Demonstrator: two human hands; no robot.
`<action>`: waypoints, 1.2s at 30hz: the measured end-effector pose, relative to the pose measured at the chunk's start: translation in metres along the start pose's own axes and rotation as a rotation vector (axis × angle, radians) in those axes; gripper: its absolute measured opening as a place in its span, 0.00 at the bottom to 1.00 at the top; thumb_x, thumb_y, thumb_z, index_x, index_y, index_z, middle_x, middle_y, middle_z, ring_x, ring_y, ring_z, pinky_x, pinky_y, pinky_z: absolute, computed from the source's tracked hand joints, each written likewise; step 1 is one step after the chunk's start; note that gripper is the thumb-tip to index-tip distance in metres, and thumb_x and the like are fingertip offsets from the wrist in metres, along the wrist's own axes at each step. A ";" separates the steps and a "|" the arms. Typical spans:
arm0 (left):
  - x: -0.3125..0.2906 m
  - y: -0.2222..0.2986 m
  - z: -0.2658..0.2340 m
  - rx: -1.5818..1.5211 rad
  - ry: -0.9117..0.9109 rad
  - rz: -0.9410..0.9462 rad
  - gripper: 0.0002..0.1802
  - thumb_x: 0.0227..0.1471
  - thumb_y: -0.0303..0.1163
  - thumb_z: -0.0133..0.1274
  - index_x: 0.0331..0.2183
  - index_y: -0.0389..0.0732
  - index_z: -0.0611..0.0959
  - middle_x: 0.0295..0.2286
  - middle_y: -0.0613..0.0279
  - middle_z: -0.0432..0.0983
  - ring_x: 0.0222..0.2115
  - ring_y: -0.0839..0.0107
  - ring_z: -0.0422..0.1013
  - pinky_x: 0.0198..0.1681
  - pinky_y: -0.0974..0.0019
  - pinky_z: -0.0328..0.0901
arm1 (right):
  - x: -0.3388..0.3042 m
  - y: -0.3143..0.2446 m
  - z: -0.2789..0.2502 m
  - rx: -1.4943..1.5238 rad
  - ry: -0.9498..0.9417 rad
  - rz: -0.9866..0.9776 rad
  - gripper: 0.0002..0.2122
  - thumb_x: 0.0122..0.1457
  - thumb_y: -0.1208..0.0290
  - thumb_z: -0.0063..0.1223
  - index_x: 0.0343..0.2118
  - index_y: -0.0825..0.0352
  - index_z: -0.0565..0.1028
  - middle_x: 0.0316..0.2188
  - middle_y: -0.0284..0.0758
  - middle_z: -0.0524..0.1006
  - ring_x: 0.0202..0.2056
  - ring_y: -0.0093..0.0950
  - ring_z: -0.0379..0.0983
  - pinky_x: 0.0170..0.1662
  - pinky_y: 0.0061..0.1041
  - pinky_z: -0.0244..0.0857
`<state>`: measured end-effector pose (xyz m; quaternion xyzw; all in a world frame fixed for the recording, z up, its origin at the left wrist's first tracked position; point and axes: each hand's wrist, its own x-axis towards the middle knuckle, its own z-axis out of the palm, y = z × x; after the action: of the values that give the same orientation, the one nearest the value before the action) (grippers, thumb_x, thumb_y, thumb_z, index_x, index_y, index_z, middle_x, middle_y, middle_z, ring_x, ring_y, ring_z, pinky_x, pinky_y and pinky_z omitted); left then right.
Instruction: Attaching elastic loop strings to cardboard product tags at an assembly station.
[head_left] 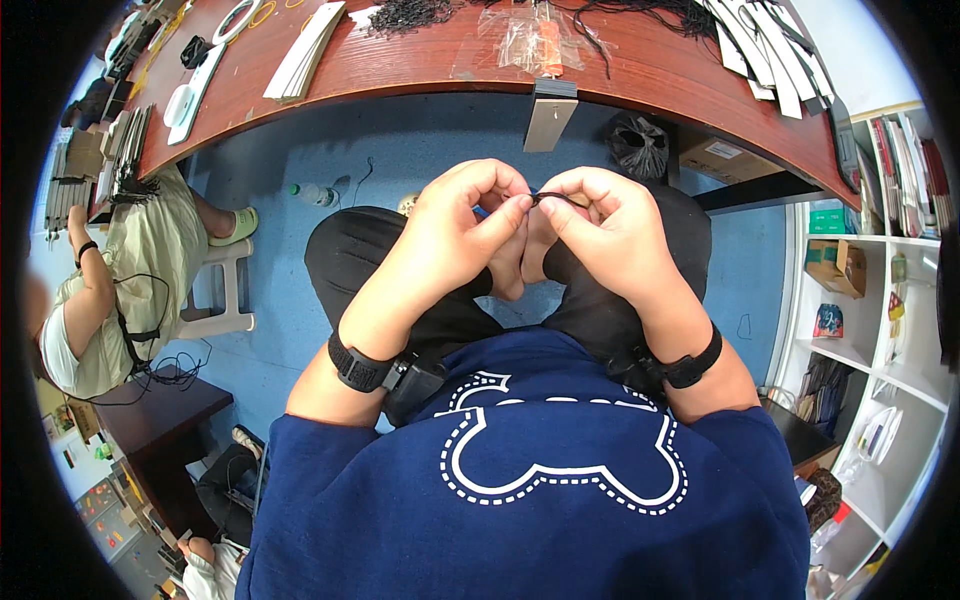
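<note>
My left hand (455, 235) and my right hand (612, 232) meet in front of me, above my lap and short of the table's edge. Between them runs a short piece of thin black cord (552, 196), pinched by thumb and forefinger on each side. Most of the cord is hidden behind my fingers, so whether it is knotted or looped I cannot make out. Beyond my hands, a grey metal block (551, 112) juts from the edge of the reddish-brown table (420, 65).
On the table lie clear plastic bags (530, 42), black cords (412, 14) and white strips (306, 52). Below stand a black plastic bag (638, 146) and a cardboard box (730, 156). A bottle (313, 194) lies on the floor. Another person (150, 260) sits left; white shelves (860, 345) stand right.
</note>
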<state>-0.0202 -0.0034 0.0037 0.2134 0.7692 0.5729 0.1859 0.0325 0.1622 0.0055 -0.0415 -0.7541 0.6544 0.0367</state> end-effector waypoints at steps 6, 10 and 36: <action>-0.001 0.002 0.003 0.008 0.084 0.028 0.03 0.47 0.24 0.53 0.27 0.36 0.75 0.22 0.71 0.69 0.23 0.86 0.64 0.26 0.81 0.61 | 0.002 0.000 -0.002 0.144 -0.087 0.161 0.03 0.51 0.76 0.53 0.27 0.69 0.73 0.14 0.25 0.68 0.13 0.11 0.61 0.14 0.14 0.54; -0.002 0.010 0.006 0.165 0.172 0.146 0.04 0.44 0.23 0.56 0.24 0.35 0.76 0.22 0.69 0.70 0.22 0.84 0.66 0.24 0.80 0.63 | 0.001 0.001 0.002 0.181 -0.058 0.169 0.03 0.51 0.75 0.52 0.26 0.69 0.73 0.15 0.25 0.69 0.13 0.11 0.62 0.13 0.13 0.54; -0.003 0.013 -0.002 0.120 0.107 0.110 0.03 0.43 0.22 0.56 0.26 0.36 0.80 0.24 0.67 0.72 0.23 0.83 0.69 0.24 0.80 0.64 | -0.002 -0.010 -0.002 0.120 -0.054 0.179 0.07 0.49 0.76 0.55 0.33 0.69 0.75 0.17 0.27 0.72 0.17 0.12 0.64 0.20 0.13 0.58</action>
<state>-0.0171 -0.0033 0.0165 0.2351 0.7982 0.5456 0.0997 0.0347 0.1620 0.0160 -0.0890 -0.7076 0.6999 -0.0397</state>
